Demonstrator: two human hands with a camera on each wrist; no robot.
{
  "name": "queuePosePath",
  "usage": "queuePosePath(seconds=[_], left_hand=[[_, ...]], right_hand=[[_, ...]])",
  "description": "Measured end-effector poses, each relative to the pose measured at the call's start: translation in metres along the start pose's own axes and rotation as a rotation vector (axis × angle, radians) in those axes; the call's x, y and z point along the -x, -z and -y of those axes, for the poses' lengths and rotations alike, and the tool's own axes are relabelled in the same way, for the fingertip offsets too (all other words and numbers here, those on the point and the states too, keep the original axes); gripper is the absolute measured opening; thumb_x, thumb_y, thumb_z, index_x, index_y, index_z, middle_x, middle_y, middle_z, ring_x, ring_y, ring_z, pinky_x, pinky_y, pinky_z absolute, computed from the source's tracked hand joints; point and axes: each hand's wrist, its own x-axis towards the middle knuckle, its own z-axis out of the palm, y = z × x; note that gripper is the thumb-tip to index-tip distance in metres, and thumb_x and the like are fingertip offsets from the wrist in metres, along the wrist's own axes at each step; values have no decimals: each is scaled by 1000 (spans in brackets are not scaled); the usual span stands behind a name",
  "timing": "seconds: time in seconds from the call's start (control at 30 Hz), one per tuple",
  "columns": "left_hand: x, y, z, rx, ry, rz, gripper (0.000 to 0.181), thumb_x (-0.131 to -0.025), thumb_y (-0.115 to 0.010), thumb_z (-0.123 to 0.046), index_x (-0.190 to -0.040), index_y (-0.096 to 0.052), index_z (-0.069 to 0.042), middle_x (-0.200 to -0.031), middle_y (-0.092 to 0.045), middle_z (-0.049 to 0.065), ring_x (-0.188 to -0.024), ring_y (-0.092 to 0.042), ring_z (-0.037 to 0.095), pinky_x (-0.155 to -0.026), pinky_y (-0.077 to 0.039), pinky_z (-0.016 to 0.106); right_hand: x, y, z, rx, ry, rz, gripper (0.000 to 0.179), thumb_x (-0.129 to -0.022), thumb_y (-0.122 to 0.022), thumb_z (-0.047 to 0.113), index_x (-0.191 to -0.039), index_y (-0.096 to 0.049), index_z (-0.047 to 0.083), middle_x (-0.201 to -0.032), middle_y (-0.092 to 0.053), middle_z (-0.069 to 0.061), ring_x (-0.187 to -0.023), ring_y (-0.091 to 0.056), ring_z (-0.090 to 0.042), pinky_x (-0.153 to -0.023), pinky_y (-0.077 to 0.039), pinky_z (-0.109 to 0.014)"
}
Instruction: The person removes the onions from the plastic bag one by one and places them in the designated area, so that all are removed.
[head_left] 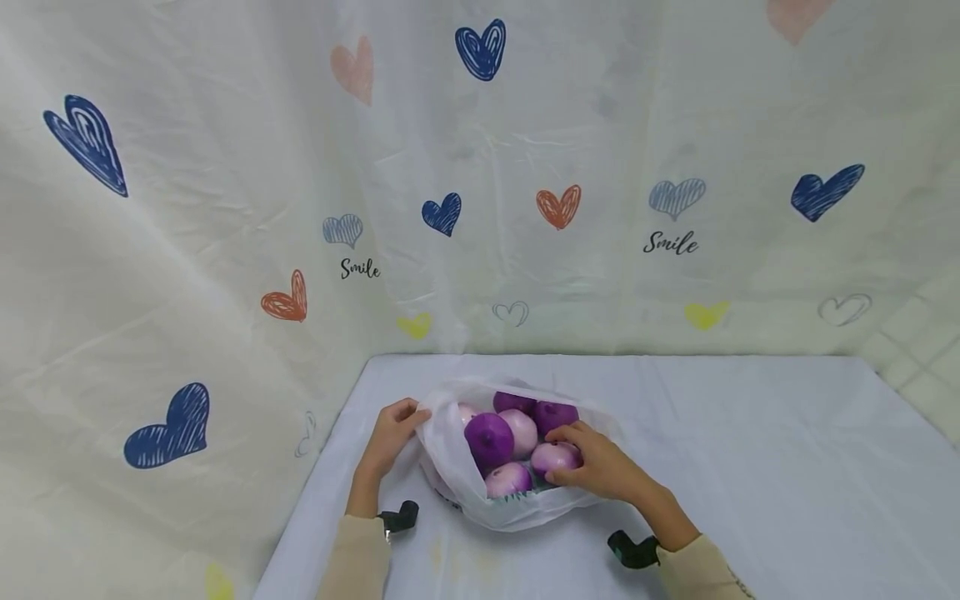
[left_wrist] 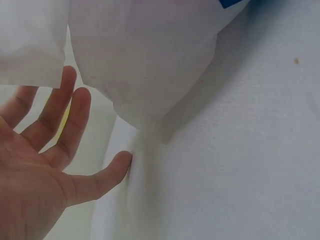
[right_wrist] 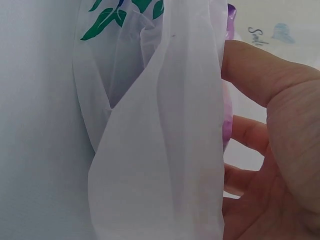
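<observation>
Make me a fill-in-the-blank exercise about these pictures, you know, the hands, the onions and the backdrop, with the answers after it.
1. The ____ hand grips an onion.
2. The onions lie inside a white plastic ____.
3. On the backdrop, the printed word reads ____.
4. The backdrop's navy shapes are all ____.

Missing words: right; bag; Smile; hearts.

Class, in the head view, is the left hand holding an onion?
No, the left hand touches the white bag, while the right hand grips an onion.
</observation>
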Motion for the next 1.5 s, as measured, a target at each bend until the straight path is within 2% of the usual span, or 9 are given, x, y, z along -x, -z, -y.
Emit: queuePosePath(seconds=[0.2,0.33,0.53,0.7,1.03,1.23,1.5], left_hand=[[-1,1,2,4,8,12,21,-94,-74,-22,-97,-70,-2,-90,-64,4,-83,-59,18,-78,-53,35],[-2,1,3,-20,12,2,20,-95,-74,-22,-98,-71,-3,-91,-64,5,-83,-58,18,-80,-54,38],[0,1,2,-35,23,-16,19,-95,-73,-21,-100,-71,-2,-93,-65,6,-84,-58,18,-77,-54,32],[0,2,0,-28,19,-5,19,-96,-72,-21,-99,-71,-3,-93,-65,6,-84,-59,18,-74,-53,27],[1,2,1,-38,33,8,21,-97,-72,-28,-98,-71,-7,-94,-66,5,-86,-61,19,-76,-54,29],[2,2,0,-28,38,0,21,-97,-71,-27,-98,-72,-6,-94,-66,6,-87,-60,20,-76,-53,29],[2,1,1,-26,48,-5,23,-96,-72,-30,-99,-71,-7,-93,-66,5,-86,-61,20,-77,-53,29]], right_hand=[[1,2,-1,-5,-18,22,53,-86,-81,40,-127,-65,11,-123,-62,-5,-109,-60,-19,-94,-54,-39],[2,6,0,-1,0,4,54,-85,-82,40,-127,-65,11,-122,-62,-4,-109,-60,-19,-94,-53,-39],[4,11,3,-21,45,-66,54,-83,-84,35,-127,-65,11,-121,-61,-3,-107,-59,-18,-92,-53,-34],[4,18,5,-59,71,-126,54,-82,-86,32,-128,-65,13,-120,-61,-2,-109,-56,-19,-87,-54,-30],[8,36,7,-150,98,-223,53,-84,-86,27,-130,-63,15,-127,-59,-6,-110,-61,-21,-85,-58,-31],[12,51,5,-154,99,-292,52,-85,-84,25,-131,-62,17,-128,-58,-4,-112,-58,-16,-86,-58,-30],[20,71,0,-161,81,-389,51,-87,-83,19,-133,-61,16,-130,-57,-4,-111,-53,-3,-84,-56,-20]])
